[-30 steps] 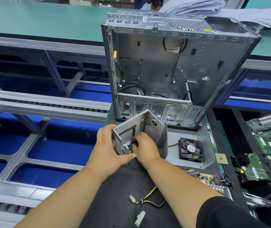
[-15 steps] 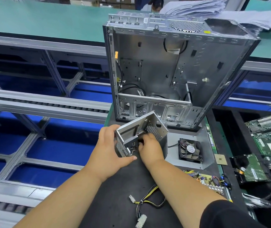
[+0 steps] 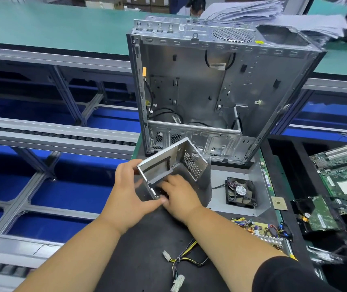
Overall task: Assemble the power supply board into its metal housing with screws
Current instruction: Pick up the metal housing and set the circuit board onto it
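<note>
Centre of the frame: a small open-sided grey sheet-metal power supply housing [image 3: 174, 165], with a perforated wall on its right, is held tilted above the dark tabletop [image 3: 147, 239]. The left hand [image 3: 129, 193] grasps the housing's near-left corner, fingers behind the wall and thumb across the lower edge. The right hand [image 3: 177, 191] reaches into the housing's open mouth with its fingers curled inside; whether they pinch anything cannot be told, as the interior there is dark and partly hidden.

Upper centre: a large upright silver computer chassis [image 3: 221, 91] stands open towards the camera, containing black cables [image 3: 164, 112] coiled at its lower left and a drive cage across the bottom. Just right of the housing, a flat grey metal cover plate [image 3: 259, 205] lies on the tabletop carrying a black square cooling fan [image 3: 241, 191].

Lower right: the green and yellow power supply circuit board [image 3: 261, 230], with coloured wires, lies on the tabletop apart from the housing. Lower centre: a yellow and black wire harness with white connectors [image 3: 178, 268] lies loose. Right edge: a green motherboard [image 3: 345, 171] rests in a black tray [image 3: 284, 157]. Upper right: a stack of white papers [image 3: 252, 11] lies behind the chassis.
</note>
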Demonstrator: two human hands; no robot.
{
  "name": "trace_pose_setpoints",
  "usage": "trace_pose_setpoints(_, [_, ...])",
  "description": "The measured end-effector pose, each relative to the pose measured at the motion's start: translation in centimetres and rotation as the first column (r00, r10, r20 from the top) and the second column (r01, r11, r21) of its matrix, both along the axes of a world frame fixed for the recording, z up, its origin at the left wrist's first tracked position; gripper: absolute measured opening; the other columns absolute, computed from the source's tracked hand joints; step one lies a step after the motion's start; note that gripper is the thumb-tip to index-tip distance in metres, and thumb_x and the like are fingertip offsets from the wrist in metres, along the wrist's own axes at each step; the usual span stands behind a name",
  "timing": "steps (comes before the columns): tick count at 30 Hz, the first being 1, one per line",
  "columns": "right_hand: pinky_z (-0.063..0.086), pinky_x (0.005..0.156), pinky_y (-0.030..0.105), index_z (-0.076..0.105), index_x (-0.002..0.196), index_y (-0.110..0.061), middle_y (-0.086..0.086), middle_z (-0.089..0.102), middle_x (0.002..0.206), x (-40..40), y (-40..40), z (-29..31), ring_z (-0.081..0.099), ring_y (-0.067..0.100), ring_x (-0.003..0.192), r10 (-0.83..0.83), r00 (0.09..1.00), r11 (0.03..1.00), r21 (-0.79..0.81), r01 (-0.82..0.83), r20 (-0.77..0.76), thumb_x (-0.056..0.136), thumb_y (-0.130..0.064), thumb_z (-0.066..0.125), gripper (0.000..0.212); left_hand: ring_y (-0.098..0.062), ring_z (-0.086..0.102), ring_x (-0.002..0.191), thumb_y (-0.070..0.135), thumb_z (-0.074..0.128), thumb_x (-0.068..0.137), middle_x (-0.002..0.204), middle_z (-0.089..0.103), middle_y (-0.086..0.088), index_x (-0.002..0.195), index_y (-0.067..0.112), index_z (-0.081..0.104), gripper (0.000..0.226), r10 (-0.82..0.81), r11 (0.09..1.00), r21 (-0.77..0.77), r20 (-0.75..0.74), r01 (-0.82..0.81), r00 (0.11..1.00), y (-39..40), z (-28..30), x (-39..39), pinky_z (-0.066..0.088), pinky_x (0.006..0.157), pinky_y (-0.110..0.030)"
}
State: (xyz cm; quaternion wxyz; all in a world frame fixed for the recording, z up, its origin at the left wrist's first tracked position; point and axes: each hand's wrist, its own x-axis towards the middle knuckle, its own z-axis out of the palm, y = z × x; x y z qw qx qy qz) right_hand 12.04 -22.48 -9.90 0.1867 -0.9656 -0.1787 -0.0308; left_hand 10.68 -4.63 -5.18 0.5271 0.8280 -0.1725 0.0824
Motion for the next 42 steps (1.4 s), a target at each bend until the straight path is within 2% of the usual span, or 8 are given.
trace_pose_setpoints(5, [0.024,0.117,0.046,0.060,0.134,-0.016,0.005,0.053,0.142,0.4,0.3,-0.8,0.037,0.030,0.139,0.122,0.992,0.988,-0.096,-0.123,-0.012,0.093,-0.024,0.060,0.042,0.000,0.040,0.124,0.043,0.091,0.048,0.125,0.032,0.027,0.127,0.052,0.034,0.098,0.035,0.999,-0.020,-0.011,-0.035,0.999,1.3,0.2,0.1,0.046,0.096,-0.013])
trace_pose_setpoints(10, [0.010,0.120,0.042,0.054,0.139,-0.013,0.004,0.048,0.148,0.8,0.1,-1.6,0.032,0.030,0.143,0.084,0.993,0.974,-0.205,-0.101,-0.087,0.102,-0.023,0.043,0.040,0.002,0.040,0.124,0.028,0.096,0.051,0.125,0.032,0.028,0.127,0.051,0.036,0.100,0.028,0.998,-0.048,-0.030,-0.030,0.999,1.9,0.3,0.1,0.042,0.096,-0.007])
trace_pose_setpoints(18, [0.039,0.103,0.027,0.070,0.121,-0.019,-0.002,0.064,0.130,0.9,-0.9,-0.9,0.054,0.020,0.123,-0.145,0.976,0.987,0.043,0.154,-0.165,0.095,-0.020,0.054,0.030,-0.001,0.043,0.122,0.019,0.095,0.054,0.123,0.034,0.022,0.127,0.040,0.040,0.094,0.127,0.980,-0.140,-0.101,-0.140,0.987,2.4,0.4,0.1,0.043,0.093,-0.006])
trace_pose_setpoints(24, [0.041,0.102,0.026,0.072,0.118,-0.016,0.001,0.065,0.124,-0.1,-0.4,0.7,0.055,0.020,0.119,-0.231,0.955,0.947,0.184,0.265,-0.187,0.093,-0.016,0.060,0.027,0.004,0.049,0.114,0.016,0.093,0.057,0.125,0.038,0.015,0.123,0.041,0.040,0.088,0.190,0.953,-0.202,-0.184,-0.226,0.965,2.9,1.4,-0.1,0.048,0.085,-0.008])
trace_pose_setpoints(30, [0.036,0.072,0.017,0.073,0.096,-0.020,-0.013,0.050,0.089,-1.7,-0.4,3.9,0.053,0.010,0.082,-0.325,0.927,0.884,0.290,0.368,-0.184,0.091,-0.013,0.063,0.013,0.000,0.064,0.098,0.024,0.087,0.068,0.117,0.056,0.006,0.117,0.043,0.043,0.068,0.227,0.875,-0.337,-0.350,-0.348,0.909,4.3,2.9,0.1,0.052,0.074,-0.015])
trace_pose_setpoints(34, [0.035,0.072,0.020,0.071,0.093,-0.023,-0.014,0.055,0.089,-3.1,-0.9,6.5,0.048,0.004,0.079,-0.363,0.920,0.864,0.317,0.391,-0.144,0.092,-0.018,0.062,0.010,-0.019,0.068,0.099,0.030,0.081,0.075,0.115,0.058,-0.005,0.128,0.019,0.045,0.065,0.138,0.745,-0.486,-0.558,-0.457,0.818,5.4,3.5,0.0,0.054,0.095,-0.040])
trace_pose_setpoints(37, [0.034,0.070,0.019,0.070,0.090,-0.023,-0.013,0.060,0.084,-4.2,-1.2,8.3,0.050,0.004,0.078,-0.397,0.908,0.827,0.376,0.417,-0.135,0.094,-0.023,0.060,0.011,-0.021,0.072,0.094,0.031,0.075,0.083,0.113,0.067,-0.010,0.128,0.011,0.048,0.057,0.023,0.707,-0.518,-0.663,-0.481,0.748,6.0,3.6,-0.5,0.057,0.085,-0.035])
trace_pose_setpoints(42, [0.046,0.067,0.029,0.067,0.085,-0.027,-0.010,0.060,0.072,-6.7,-0.6,11.3,0.058,0.010,0.072,-0.301,0.920,0.769,0.507,0.389,-0.249,0.095,-0.038,0.057,0.018,-0.025,0.071,0.085,0.027,0.069,0.088,0.075,0.073,-0.008,0.101,0.008,0.066,0.024,-0.098,0.610,-0.570,-0.744,-0.550,0.661,3.9,4.0,-2.9,0.058,0.080,-0.037])
